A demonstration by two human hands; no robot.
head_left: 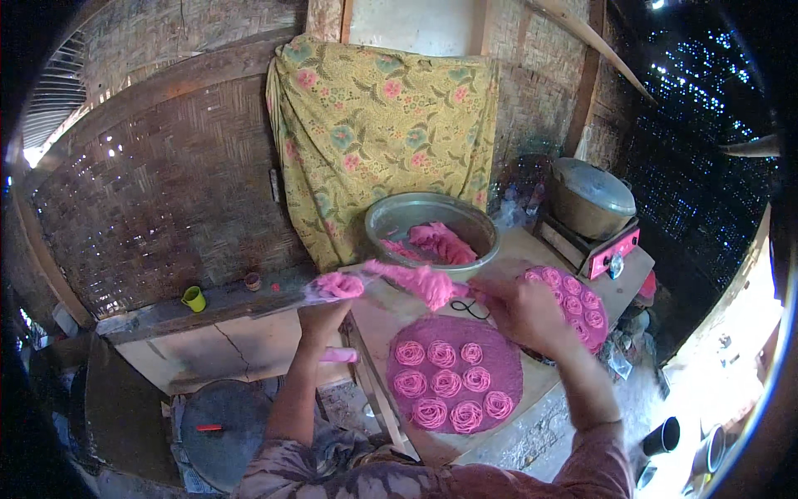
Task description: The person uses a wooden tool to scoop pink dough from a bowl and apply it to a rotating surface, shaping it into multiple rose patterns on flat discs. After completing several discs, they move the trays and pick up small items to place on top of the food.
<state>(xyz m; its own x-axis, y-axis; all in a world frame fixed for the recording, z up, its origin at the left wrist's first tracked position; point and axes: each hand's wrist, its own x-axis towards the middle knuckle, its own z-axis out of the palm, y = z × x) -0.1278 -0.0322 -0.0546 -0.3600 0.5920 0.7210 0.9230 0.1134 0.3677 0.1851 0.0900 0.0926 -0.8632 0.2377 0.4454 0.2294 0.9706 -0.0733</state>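
My left hand (pixel 322 323) is raised and closed around a pale pink cup-like piece topped with pink dough (pixel 339 285). Below that hand a pale pink cylinder (pixel 337 355) sticks out. A soft lump of pink dough (pixel 431 287) stretches in a strand toward the left hand's piece. My right hand (pixel 532 314), slightly blurred, is closed at the lump's right end; what its fingers grip is hidden. Under the hands, a round purple-pink mat (pixel 455 336) bears several coiled pink noodle-like nests (pixel 445 382). More nests cover a second round mat (pixel 605 331) beyond the right hand.
A wide metal basin (pixel 382 218) with more pink dough stands at the back. A lidded pot (pixel 590 204) sits on a stove (pixel 613 256) at right. A yellow-green cup (pixel 194 299) is on the left ledge, above a round dark lid-like disc (pixel 224 457). A flowered cloth (pixel 382 125) hangs behind.
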